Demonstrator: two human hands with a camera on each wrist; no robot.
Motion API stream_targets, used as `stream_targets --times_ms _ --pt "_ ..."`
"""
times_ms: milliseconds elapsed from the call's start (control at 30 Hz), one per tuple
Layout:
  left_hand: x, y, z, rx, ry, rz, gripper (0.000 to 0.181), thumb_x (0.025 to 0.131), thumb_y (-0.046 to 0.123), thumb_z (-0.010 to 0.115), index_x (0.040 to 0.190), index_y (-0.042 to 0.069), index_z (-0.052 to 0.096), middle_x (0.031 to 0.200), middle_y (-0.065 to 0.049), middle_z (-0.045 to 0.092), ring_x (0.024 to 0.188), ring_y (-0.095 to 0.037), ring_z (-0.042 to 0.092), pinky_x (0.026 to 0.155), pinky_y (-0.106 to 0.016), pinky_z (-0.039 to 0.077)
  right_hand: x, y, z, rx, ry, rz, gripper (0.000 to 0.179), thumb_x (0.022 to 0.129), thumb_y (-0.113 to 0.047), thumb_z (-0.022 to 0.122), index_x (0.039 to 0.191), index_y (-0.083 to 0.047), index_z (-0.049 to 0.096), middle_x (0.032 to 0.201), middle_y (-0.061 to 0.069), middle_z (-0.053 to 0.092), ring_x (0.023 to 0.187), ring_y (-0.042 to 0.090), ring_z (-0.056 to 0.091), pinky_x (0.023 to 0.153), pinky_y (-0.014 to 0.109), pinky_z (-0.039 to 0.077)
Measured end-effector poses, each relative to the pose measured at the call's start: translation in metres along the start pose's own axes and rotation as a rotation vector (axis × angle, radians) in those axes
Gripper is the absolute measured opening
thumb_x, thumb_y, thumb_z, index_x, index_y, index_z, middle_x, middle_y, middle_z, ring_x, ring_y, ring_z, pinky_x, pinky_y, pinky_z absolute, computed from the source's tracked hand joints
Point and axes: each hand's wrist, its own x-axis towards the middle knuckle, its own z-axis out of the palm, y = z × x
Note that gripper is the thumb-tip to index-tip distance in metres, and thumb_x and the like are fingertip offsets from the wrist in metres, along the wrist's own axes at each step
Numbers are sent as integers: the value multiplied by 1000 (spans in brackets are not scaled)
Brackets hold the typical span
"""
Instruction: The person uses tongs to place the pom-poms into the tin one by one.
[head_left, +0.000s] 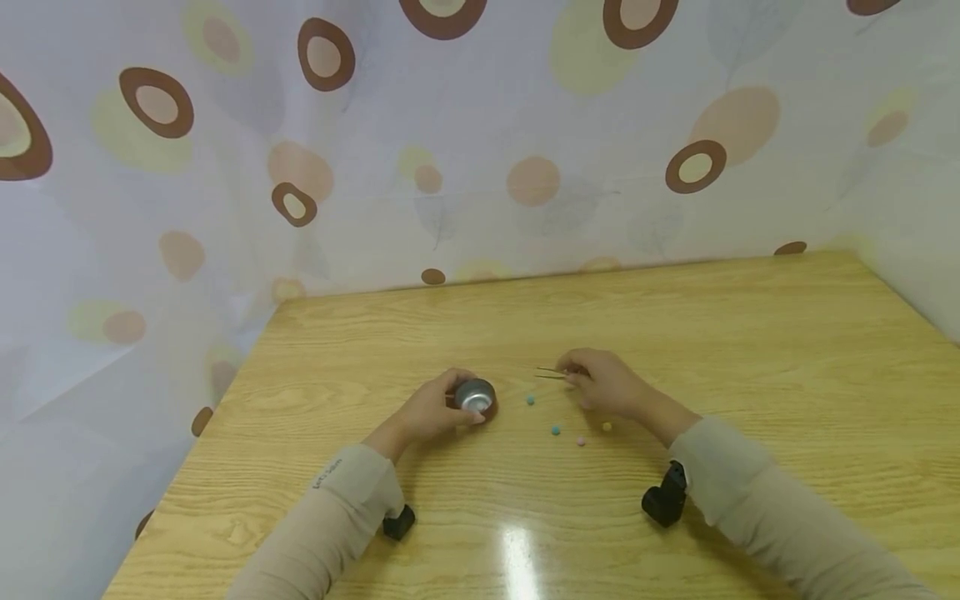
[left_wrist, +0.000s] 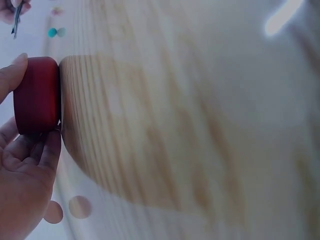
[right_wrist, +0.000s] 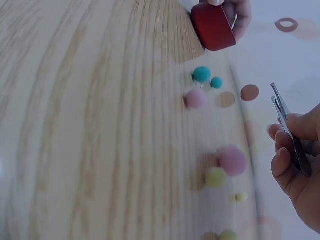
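A small round cup (head_left: 476,395), silvery inside and red (left_wrist: 37,95) outside, stands on the wooden table. My left hand (head_left: 429,410) grips it from the left, thumb on the near side and fingers round the far side. In my right hand (head_left: 606,385), metal tweezers (right_wrist: 301,156) are pinched between thumb and fingers. Their tips stand apart with nothing between them, pointing left, above the table. Small pom-poms lie between and below the hands: a teal one (head_left: 530,400) near the cup, another teal one (head_left: 556,430), a pink one (head_left: 581,441) and a yellow one (head_left: 607,427).
More pom-poms show in the right wrist view, among them a larger pink one (right_wrist: 233,160) and a yellow one (right_wrist: 216,177). A patterned curtain (head_left: 487,208) borders the table (head_left: 360,342) at the back and sides. Black wrist cameras (head_left: 664,498) hang under both sleeves.
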Motion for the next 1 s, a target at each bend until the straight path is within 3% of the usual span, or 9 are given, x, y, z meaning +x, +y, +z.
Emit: stream_targets --times_ms 133,400,667,1000 --pt "-2 3 0 -4 -2 -10 53 73 22 70 118 9 44 110 -7 50 103 -23 47 85 -36 39 -5 6 -5 13 4 13 21 87 -2 48 107 3 53 102 16 56 90 27 54 71 35 47" --pt "-13 25 -2 -29 -5 -1 50 75 12 67 117 2 43 111 -15 49 104 -31 45 86 -40 38 -11 20 -15 -52 49 17 20 87 0 47 106 2 54 101 17 56 95 32 51 77 42 43" --pt "-4 3 0 9 3 1 53 73 24 70 117 9 45 108 -5 50 101 -22 47 84 -34 40 -17 25 -28 -68 69 22 20 86 -1 48 105 4 54 100 18 56 94 33 51 77 44 42" --pt "-3 2 1 -6 2 -16 53 73 22 70 118 10 44 110 -6 50 102 -23 47 85 -35 39 -23 35 -36 -91 77 49 19 85 0 48 103 5 54 96 19 57 91 34 52 72 43 44"
